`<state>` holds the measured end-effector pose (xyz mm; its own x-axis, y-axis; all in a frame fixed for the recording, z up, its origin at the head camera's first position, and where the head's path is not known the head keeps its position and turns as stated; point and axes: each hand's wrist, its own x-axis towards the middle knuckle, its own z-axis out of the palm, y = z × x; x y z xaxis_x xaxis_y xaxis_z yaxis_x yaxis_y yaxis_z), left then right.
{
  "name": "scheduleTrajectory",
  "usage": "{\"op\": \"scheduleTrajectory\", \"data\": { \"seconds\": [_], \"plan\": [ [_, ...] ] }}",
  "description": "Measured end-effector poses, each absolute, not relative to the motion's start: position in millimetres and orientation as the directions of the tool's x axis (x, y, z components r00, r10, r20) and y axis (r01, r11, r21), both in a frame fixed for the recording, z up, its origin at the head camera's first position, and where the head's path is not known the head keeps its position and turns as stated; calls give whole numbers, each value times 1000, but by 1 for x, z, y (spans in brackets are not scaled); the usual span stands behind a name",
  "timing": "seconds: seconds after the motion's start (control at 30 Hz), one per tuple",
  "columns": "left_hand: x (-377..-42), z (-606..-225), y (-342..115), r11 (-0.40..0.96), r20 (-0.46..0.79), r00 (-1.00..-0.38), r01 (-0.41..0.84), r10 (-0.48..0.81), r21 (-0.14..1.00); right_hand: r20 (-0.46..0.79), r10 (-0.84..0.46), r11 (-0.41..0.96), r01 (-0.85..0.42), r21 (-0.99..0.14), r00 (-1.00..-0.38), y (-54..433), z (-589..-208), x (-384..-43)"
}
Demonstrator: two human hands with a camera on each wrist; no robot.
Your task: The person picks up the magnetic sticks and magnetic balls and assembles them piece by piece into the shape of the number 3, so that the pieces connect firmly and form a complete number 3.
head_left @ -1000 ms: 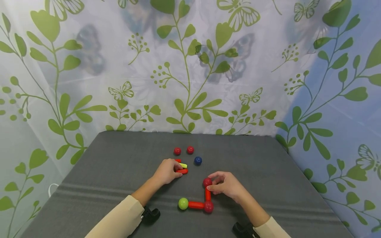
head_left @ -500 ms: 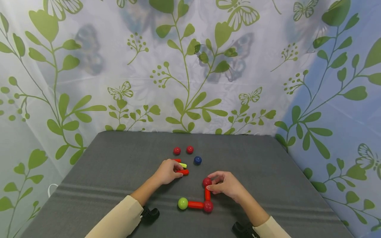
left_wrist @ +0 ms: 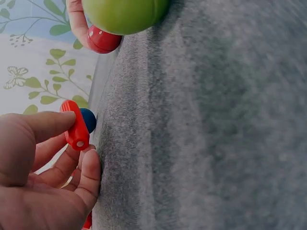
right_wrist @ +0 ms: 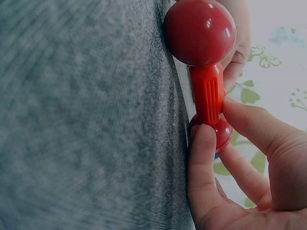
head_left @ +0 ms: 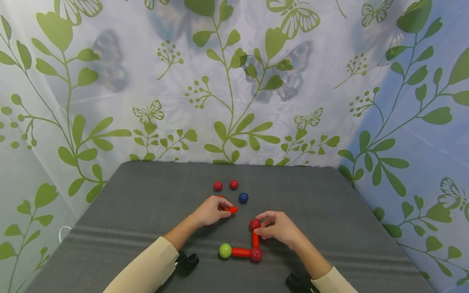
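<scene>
My left hand (head_left: 212, 211) pinches a red ridged rod (head_left: 232, 210) between thumb and fingers. The left wrist view shows that rod (left_wrist: 75, 125) held off the cloth, a small shiny spot on its end. My right hand (head_left: 277, 228) grips the far red ball (head_left: 255, 224) of an L-shaped piece. From that ball a red rod (head_left: 255, 239) runs to a second red ball (head_left: 256, 254) at the corner. Another red rod (head_left: 241, 252) joins the corner to a green ball (head_left: 225, 250). In the right wrist view, fingers and thumb surround the gripped ball (right_wrist: 223, 134).
Two loose red balls, one at left (head_left: 218, 185) and one at right (head_left: 233, 184), lie farther back near a blue ball (head_left: 243, 198). Behind my left hand a red rod (head_left: 219, 196) peeks out. Grey cloth (head_left: 311, 191) covers the table; a patterned curtain (head_left: 249, 93) stands behind.
My left hand has picked the nearest red rod off the cloth and shifted slightly right with it. The yellow-green rod is now hidden behind that hand. My right hand stays put.
</scene>
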<state>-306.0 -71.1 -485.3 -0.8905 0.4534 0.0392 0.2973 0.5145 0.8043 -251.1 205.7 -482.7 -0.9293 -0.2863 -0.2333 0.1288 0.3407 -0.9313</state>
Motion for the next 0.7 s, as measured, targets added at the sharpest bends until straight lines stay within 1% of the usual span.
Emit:
{"op": "scheduleTrajectory", "data": {
  "seconds": [0.17, 0.37, 0.7],
  "plan": [
    [-308, -484, -68, 456, -17, -888, 219, 459, 862, -231, -292, 334, 127, -934, -928, 205, -483, -252],
    [-310, -481, -61, 446, -106, -879, 129, 466, 886, -235, -278, 349, 130, -928, -931, 206, -484, -252],
    [-314, -477, -44, 374, -165, -868, 26, 469, 927, -235, -251, 344, 141, -928, -939, 203, -482, -249]
  ]
}}
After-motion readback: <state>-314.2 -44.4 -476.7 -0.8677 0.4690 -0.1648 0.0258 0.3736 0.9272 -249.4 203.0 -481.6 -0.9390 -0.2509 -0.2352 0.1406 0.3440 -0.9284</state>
